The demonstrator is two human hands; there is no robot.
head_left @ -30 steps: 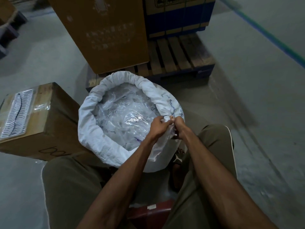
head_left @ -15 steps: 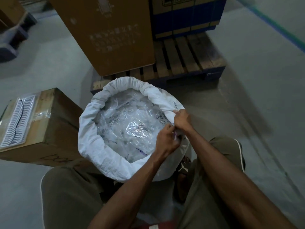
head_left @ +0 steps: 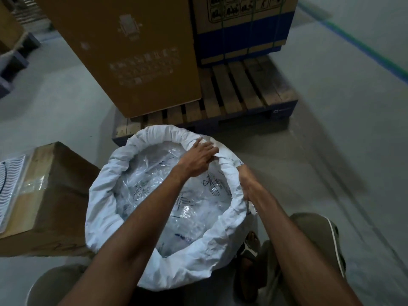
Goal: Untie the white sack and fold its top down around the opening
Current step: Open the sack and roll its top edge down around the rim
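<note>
The sack (head_left: 110, 206) stands on the floor between the person's knees, just in front of the pallet (head_left: 242, 93) and beside the low box (head_left: 55, 195) at its 9 o'clock. By the look of it the task is nearly done: no tie shows, the mouth gapes wide, and the top is rolled down into a thick cuff nearly all the way round, with the clear bags (head_left: 154, 186) inside laid bare. What seems left is the stretch from about 1 to 3 o'clock, where the cuff looks bunched and less even than the rest. The left hand (head_left: 198, 157) reaches across the opening to the rim at about 1 o'clock, its fingers curled over the cuff and gripping it. The right hand (head_left: 246, 182) grips the rim at about 3 o'clock, fingers wrapped over the outer side and mostly hidden. A second ago both hands pinched the fabric together at one spot near 4 o'clock; since then they have parted and worked counterclockwise along the rim, the left travelling farthest. The camera has also tipped forward, so the sack sits lower in view.
</note>
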